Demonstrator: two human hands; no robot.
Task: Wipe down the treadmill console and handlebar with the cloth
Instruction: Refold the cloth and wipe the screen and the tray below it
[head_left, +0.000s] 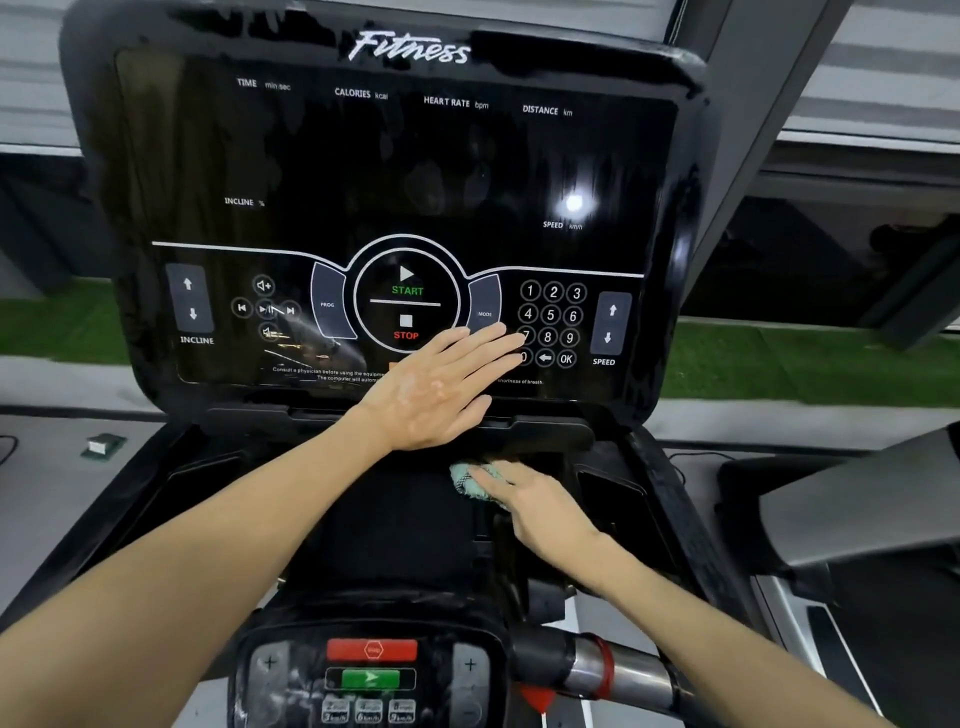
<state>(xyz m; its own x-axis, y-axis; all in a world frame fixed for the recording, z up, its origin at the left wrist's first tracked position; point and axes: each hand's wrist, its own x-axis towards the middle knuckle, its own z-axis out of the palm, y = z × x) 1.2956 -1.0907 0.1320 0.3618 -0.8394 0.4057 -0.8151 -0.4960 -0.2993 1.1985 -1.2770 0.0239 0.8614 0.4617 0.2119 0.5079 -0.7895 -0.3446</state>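
Observation:
The black treadmill console (395, 171) fills the upper view, its glossy panel streaked with wet marks. My left hand (441, 384) lies flat with straight fingers on the panel's lower edge, just below the STOP button and beside the number keypad. My right hand (530, 499) presses a pale green cloth (467, 478) onto the black tray (395, 525) under the panel; my fingers cover most of the cloth. The handlebar (613, 665), metal with a red ring, runs out at the lower right.
A small control pad (371, 675) with red stop and green start buttons sits at the bottom centre. A second treadmill (841, 509) stands to the right. Grey floor and a strip of green turf lie beyond the console.

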